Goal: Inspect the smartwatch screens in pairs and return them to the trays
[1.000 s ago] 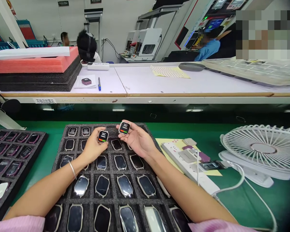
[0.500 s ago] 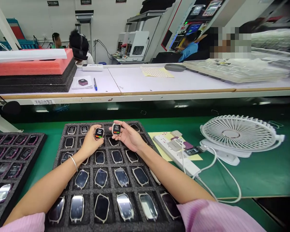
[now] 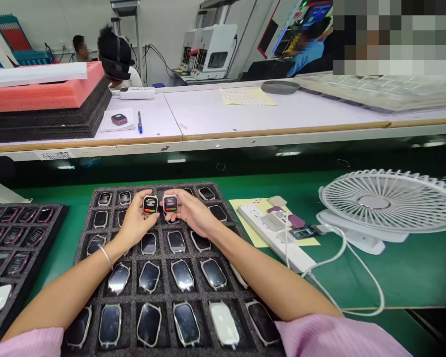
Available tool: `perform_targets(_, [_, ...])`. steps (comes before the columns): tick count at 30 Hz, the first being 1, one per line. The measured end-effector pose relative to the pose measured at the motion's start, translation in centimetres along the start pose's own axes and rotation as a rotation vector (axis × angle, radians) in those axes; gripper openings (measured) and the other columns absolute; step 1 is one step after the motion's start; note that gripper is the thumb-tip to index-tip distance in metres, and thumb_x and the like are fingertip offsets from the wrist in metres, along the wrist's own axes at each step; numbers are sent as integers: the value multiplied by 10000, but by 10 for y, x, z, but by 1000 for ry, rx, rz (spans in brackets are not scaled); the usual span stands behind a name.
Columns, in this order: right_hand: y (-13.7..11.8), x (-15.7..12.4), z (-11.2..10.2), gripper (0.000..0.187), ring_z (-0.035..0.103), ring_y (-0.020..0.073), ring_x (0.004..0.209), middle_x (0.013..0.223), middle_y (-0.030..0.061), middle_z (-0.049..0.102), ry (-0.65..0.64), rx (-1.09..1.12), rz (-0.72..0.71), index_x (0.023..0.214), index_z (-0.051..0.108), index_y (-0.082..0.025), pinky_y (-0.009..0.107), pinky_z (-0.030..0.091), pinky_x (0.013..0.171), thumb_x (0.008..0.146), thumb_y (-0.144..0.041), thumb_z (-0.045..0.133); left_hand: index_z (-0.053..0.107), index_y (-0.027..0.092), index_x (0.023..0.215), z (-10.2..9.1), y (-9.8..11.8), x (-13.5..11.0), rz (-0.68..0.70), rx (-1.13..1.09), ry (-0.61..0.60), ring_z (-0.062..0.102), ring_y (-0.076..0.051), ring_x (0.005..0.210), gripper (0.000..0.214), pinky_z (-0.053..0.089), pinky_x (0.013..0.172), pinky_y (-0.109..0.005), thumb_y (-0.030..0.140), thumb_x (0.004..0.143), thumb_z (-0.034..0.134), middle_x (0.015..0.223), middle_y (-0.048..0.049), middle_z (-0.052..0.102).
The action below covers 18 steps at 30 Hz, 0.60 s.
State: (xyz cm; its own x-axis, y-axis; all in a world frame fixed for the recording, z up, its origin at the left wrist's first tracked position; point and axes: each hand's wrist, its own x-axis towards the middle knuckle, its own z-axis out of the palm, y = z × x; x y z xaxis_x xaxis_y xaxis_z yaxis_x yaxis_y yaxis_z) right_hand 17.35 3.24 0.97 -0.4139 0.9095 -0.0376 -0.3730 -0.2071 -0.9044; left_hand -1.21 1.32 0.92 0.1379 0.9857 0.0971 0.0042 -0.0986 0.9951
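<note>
The left hand [image 3: 134, 224] holds a lit smartwatch [image 3: 150, 204] and the right hand [image 3: 192, 214] holds a second smartwatch [image 3: 170, 203], the fingers [image 3: 180, 196] closed gently on both cases, the two watches just beside each other above the top rows of the foam tray [image 3: 90, 220]. Each watch looks light and stiff but has a slippery, easily scratched glass face, so the case edges are the place to hold. Watches fill the tray's cutouts below the forearms, with a power strip [image 3: 275, 235] and a white desk fan [image 3: 379, 203] right of the tray.
</note>
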Motion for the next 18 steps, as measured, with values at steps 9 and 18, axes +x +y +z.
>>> perform_targets(9, [1,-3,1,417,691,138,693,873,-5,706,-43,-72,-39,1134,613,-223,284,537,666,739,-92,641,493,200,1280,0,15,-10,-113,-75,-1,683,-116,702,570,576,713,-287,165,745,684,1094,-58,664])
perform_targets(18, [1,7,-5,469,695,141,710,889,-3,698,-91,-106,-66,1150,585,-208,291,548,672,703,-67,590,534,197,1261,-2,7,-3,-70,-101,0,700,-112,704,546,592,729,-291,164,737,685,1112,-55,671])
